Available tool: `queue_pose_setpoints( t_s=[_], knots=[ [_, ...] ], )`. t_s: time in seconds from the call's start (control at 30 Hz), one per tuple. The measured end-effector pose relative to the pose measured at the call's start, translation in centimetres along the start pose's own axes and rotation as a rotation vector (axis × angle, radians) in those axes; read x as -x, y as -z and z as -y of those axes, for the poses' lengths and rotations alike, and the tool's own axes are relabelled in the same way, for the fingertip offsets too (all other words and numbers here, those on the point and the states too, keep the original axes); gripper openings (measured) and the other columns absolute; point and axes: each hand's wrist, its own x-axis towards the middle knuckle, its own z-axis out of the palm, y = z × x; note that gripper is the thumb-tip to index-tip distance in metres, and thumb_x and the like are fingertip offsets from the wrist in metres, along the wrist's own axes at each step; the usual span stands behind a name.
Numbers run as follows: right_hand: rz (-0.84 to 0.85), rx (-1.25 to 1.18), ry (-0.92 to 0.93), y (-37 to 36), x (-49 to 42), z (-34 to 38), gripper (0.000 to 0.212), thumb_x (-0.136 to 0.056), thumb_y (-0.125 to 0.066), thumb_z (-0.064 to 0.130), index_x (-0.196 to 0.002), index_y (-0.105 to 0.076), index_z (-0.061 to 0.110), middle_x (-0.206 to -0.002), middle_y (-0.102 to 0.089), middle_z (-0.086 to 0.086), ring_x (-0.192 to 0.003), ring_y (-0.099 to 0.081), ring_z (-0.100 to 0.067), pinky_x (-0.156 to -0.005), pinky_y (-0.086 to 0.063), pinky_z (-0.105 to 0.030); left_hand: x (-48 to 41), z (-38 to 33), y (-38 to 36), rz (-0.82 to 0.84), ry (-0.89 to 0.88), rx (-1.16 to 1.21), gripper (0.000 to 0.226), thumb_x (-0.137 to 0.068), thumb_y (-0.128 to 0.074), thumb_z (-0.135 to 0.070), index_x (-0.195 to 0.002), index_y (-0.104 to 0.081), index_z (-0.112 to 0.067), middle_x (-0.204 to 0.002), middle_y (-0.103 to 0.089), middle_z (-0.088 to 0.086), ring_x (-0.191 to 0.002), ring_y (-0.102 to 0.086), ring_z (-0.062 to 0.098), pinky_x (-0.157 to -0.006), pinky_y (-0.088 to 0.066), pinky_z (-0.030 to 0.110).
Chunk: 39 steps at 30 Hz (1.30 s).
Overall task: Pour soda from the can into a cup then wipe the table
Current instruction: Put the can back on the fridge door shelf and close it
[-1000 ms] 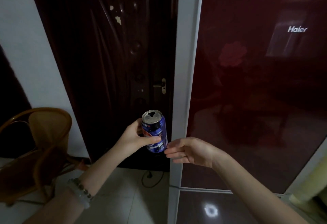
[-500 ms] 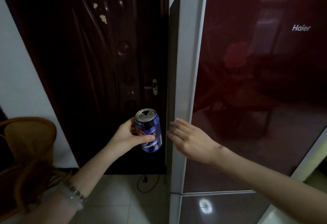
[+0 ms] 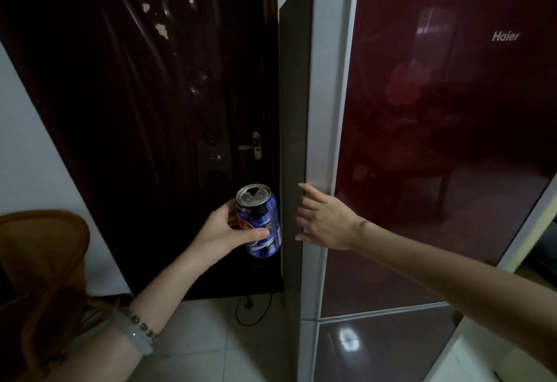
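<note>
My left hand (image 3: 221, 232) grips a blue soda can (image 3: 263, 231), thumb across its front and fingers behind. The can is held upright, slightly tilted, in front of a dark door, and its silver top shows an open mouth. My right hand (image 3: 327, 220) lies with fingers fairly straight on the white left edge of a dark red fridge door (image 3: 437, 140), just right of the can. No cup, cloth or table is in view.
A dark brown room door (image 3: 150, 104) with a brass handle (image 3: 254, 145) stands behind the can. A wicker chair (image 3: 42, 261) is at lower left. A black cord (image 3: 251, 311) lies on the pale tiled floor below the can.
My right hand has risen from beside the can's base and spread onto the fridge door's white edge. The can has stayed in my left hand. My view has moved closer.
</note>
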Motion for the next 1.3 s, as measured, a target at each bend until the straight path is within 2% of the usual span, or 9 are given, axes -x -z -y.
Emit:
queue_pose_setpoints(
  t_s=[0.17,0.23,0.3,0.33,0.53,0.73,0.93,1.1,1.3],
  knots=[
    [0.068,0.025,-0.09,1.6,-0.4,1.0,0.046,-0.075,-0.063,0.059,-0.092,-0.076,0.018,-0.09,-0.073,0.003,-0.106,-0.064,-0.019,-0.107,-0.039,-0.043,0.5,0.2,-0.4,0.027,-0.001,0.022,0.058,-0.053,-0.086,-0.014,-0.105,-0.061,-0.025,-0.099,-0.072,-0.005,-0.092,-0.068,0.005,-0.073,-0.052,0.015],
    [0.136,0.07,-0.093,1.8,-0.7,1.3,0.049,-0.083,-0.056,0.054,-0.113,-0.068,0.018,-0.115,-0.068,0.0,-0.125,-0.051,-0.021,-0.114,-0.022,-0.046,0.8,0.3,-0.5,0.037,-0.004,0.014,0.057,-0.058,-0.087,-0.006,-0.105,-0.061,-0.024,-0.1,-0.072,-0.003,-0.092,-0.068,0.005,-0.073,-0.051,0.013],
    [0.297,0.133,-0.049,1.5,-1.0,1.6,0.048,-0.095,-0.037,0.039,-0.134,-0.049,0.013,-0.141,-0.048,-0.009,-0.141,-0.025,-0.029,-0.115,0.004,-0.049,1.3,0.3,-0.5,0.048,-0.009,0.007,0.054,-0.062,-0.084,-0.002,-0.105,-0.061,-0.025,-0.1,-0.072,-0.003,-0.092,-0.068,0.006,-0.072,-0.05,0.012],
    [0.341,0.162,-0.033,1.8,-1.2,1.5,0.047,-0.097,-0.033,0.034,-0.136,-0.045,0.012,-0.145,-0.042,-0.011,-0.142,-0.018,-0.031,-0.115,0.007,-0.049,1.6,0.3,-0.4,0.048,-0.009,0.006,0.054,-0.062,-0.084,-0.003,-0.105,-0.061,-0.026,-0.099,-0.072,-0.004,-0.091,-0.068,0.005,-0.071,-0.05,0.011],
    [0.307,0.146,0.026,4.0,1.0,2.2,0.042,-0.095,-0.032,0.025,-0.126,-0.056,0.01,-0.134,-0.051,-0.011,-0.13,-0.035,-0.031,-0.116,-0.011,-0.046,3.8,-0.1,0.1,0.042,-0.024,0.011,0.058,-0.055,-0.088,-0.011,-0.105,-0.062,-0.027,-0.098,-0.073,-0.014,-0.092,-0.068,0.003,-0.073,-0.05,0.012],
    [0.119,0.083,-0.008,8.8,8.9,5.8,0.032,-0.083,-0.055,0.028,-0.105,-0.071,0.011,-0.106,-0.068,-0.006,-0.108,-0.059,-0.027,-0.113,-0.029,-0.043,6.9,-1.8,-2.4,0.083,-0.063,0.082,0.058,-0.053,-0.088,-0.015,-0.104,-0.062,-0.026,-0.097,-0.073,-0.015,-0.088,-0.069,0.002,-0.07,-0.049,0.01],
    [0.134,0.08,-0.064,13.6,17.7,8.5,0.03,-0.085,-0.048,0.024,-0.097,-0.073,0.012,-0.099,-0.068,-0.005,-0.106,-0.059,-0.027,-0.116,-0.021,-0.041,11.8,-4.0,-8.0,0.201,-0.06,0.117,0.057,-0.046,-0.086,-0.033,-0.1,-0.065,-0.035,-0.102,-0.072,-0.011,-0.093,-0.068,0.005,-0.072,-0.051,0.012],
    [0.112,0.054,-0.198,17.0,25.2,10.9,0.034,-0.09,-0.042,0.017,-0.107,-0.068,0.005,-0.106,-0.066,-0.01,-0.107,-0.058,-0.028,-0.118,-0.016,-0.042,15.8,-5.5,-13.7,0.315,-0.056,0.154,0.065,-0.043,-0.086,-0.033,-0.103,-0.063,-0.028,-0.101,-0.073,-0.01,-0.091,-0.069,0.007,-0.07,-0.051,0.014],
    [0.255,0.037,-0.425,20.5,33.8,13.7,0.04,-0.091,-0.044,0.023,-0.122,-0.059,0.003,-0.124,-0.06,-0.015,-0.12,-0.052,-0.03,-0.116,-0.023,-0.046,19.3,-7.0,-19.9,0.449,-0.082,0.162,0.059,-0.052,-0.089,-0.01,-0.103,-0.062,-0.023,-0.093,-0.074,-0.012,-0.084,-0.07,0.006,-0.066,-0.052,0.013]
  ],
)
